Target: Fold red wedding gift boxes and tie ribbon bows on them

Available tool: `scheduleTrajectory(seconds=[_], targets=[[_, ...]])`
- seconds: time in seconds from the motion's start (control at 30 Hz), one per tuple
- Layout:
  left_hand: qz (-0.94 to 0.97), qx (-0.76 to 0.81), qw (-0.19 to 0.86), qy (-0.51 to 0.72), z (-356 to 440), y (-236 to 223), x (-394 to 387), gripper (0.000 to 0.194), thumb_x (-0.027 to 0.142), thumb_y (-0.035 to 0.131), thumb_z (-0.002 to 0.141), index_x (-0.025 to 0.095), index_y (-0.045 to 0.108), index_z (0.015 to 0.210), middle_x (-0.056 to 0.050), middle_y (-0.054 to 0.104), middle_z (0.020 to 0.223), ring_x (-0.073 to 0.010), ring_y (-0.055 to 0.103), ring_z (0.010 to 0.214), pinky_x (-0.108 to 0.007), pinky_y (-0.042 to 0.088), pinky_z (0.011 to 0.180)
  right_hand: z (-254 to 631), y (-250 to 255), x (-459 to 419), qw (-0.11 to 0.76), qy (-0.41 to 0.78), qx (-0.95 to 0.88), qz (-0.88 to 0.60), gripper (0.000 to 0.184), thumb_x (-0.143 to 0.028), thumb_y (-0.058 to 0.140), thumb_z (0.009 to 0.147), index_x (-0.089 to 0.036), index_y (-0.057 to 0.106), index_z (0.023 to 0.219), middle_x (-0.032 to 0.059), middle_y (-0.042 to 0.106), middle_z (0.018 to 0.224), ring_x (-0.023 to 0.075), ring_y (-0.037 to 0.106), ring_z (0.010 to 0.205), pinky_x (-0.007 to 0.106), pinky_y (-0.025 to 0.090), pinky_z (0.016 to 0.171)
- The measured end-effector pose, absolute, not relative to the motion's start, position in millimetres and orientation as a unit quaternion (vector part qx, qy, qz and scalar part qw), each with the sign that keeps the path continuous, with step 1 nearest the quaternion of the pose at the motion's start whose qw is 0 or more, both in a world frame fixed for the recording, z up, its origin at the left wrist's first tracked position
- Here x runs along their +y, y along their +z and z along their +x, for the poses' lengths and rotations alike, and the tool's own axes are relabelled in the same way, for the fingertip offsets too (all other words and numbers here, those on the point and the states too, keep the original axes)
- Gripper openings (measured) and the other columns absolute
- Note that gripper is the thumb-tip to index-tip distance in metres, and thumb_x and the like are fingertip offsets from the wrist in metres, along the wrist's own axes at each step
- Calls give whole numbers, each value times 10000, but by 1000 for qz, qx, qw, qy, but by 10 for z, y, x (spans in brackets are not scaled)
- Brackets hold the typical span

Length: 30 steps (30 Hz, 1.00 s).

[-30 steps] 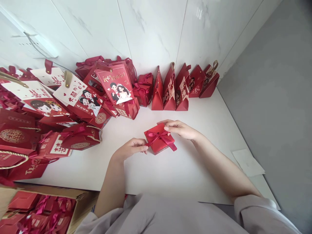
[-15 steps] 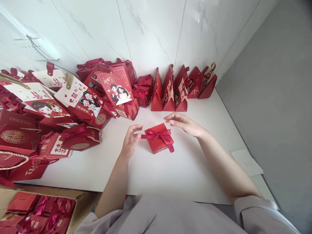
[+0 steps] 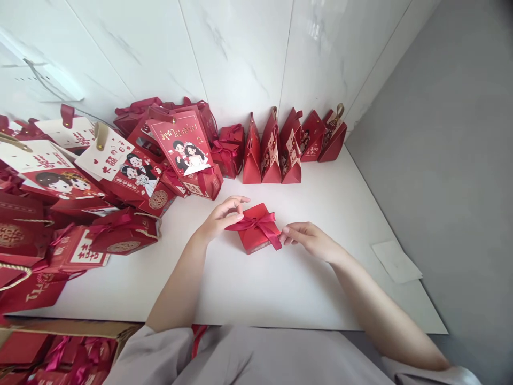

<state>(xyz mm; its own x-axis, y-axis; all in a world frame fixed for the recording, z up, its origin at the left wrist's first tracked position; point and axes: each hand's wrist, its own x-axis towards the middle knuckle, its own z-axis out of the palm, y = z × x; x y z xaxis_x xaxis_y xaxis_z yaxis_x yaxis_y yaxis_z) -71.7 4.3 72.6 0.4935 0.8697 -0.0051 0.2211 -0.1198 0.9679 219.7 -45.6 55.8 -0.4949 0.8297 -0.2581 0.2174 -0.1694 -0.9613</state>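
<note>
A small red gift box (image 3: 249,239) sits on the white table, its top tied with a dark pink ribbon bow (image 3: 256,222). At the box's left rear side is my left hand (image 3: 225,216), open, its index finger stretched past the corner and its thumb by the bow's left end. Close against the box's right side, my right hand (image 3: 306,238) has its thumb and curled fingers together at the edge of the ribbon's right tail. The exact contact there is partly hidden by the fingertips.
Peaked red gift boxes (image 3: 271,155) stand in a row along the tiled wall. Many decorated red and white boxes (image 3: 120,166) crowd the left side. Several more fill a cardboard carton (image 3: 120,329) at lower left. Paper sheets (image 3: 396,261) lie by the right edge.
My right hand has come down and towards me, from behind the box to its right side. My left hand has moved forward and right, closer to the box. The view has shifted slightly.
</note>
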Motion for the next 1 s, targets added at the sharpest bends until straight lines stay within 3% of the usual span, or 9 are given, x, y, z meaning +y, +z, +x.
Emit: scheduleTrajectory(seconds=[0.13, 0.27, 0.5, 0.77, 0.87, 1.0], targets=[[659, 395, 562, 307, -690, 674, 29, 217, 371, 604, 877, 179, 531, 809, -112, 535, 1401, -315, 452, 1352, -429, 375, 1075, 2120, 610, -556, 275, 660, -554, -426, 470, -607, 547, 931, -183, 733, 853, 45, 696, 795, 166, 608, 750, 312, 448, 770], [660, 396, 558, 311, -709, 662, 34, 255, 395, 635, 862, 174, 545, 772, -117, 554, 1378, -322, 483, 1317, -437, 362, 1084, 2069, 634, -596, 238, 669, -558, -429, 490, -634, 562, 910, -180, 747, 906, -21, 496, 581, 128, 443, 590, 288, 359, 628], [649, 379, 576, 321, -745, 577, 49, 276, 375, 678, 850, 155, 583, 713, -118, 575, 1316, -301, 545, 1217, -420, 380, 1057, 1854, 555, -766, 234, 680, -569, -399, 379, -574, 639, 876, -202, 712, 877, -20, 471, 709, 122, 339, 648, 281, 267, 612], [618, 381, 596, 343, -777, 516, 8, 286, 372, 672, 857, 151, 596, 694, -107, 576, 1297, -294, 535, 1224, -398, 377, 1045, 1824, 443, -745, 333, 741, -435, -389, 200, -363, 687, 826, -188, 678, 730, 9, 607, 773, 145, 523, 746, 286, 413, 729], [616, 384, 592, 350, -773, 508, -1, 293, 381, 670, 858, 150, 596, 693, -108, 578, 1294, -295, 534, 1228, -397, 371, 1057, 1821, 441, -745, 347, 757, -400, -383, 268, -435, 638, 879, -185, 697, 803, 54, 696, 903, 184, 633, 846, 326, 476, 807], [618, 379, 591, 354, -765, 499, -7, 287, 372, 662, 863, 149, 590, 697, -115, 585, 1280, -286, 546, 1212, -386, 383, 1054, 1730, 458, -788, 367, 727, -411, -410, 322, -504, 728, 830, -182, 729, 856, 68, 731, 941, 173, 658, 770, 341, 507, 794]])
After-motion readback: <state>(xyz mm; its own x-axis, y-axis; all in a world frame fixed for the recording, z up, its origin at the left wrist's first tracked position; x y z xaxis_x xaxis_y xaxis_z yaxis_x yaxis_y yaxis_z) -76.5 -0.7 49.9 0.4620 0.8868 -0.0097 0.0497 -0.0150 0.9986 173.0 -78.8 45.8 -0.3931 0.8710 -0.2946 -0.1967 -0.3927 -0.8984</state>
